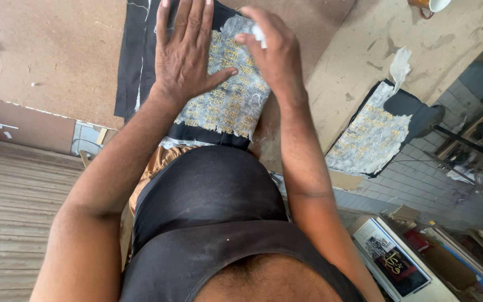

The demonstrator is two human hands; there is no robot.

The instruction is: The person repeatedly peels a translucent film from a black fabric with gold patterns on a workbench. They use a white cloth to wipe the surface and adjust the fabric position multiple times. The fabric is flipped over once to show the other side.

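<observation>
The left hand (183,47) lies flat with spread fingers on the black cloth with gold writing (227,100), on the board (46,61). The right hand (272,53) pinches a white paper scrap (259,34) just beside it. A second cloth (373,134) lies well apart.

Cloth (227,106) on board (46,61), under hands

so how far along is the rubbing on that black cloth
Underway. The black cloth with gold lettering is mostly covered in whitish film. The left hand presses it flat while the right hand works a small white wad at its top. A second similar piece lies at the right, untouched.
</observation>
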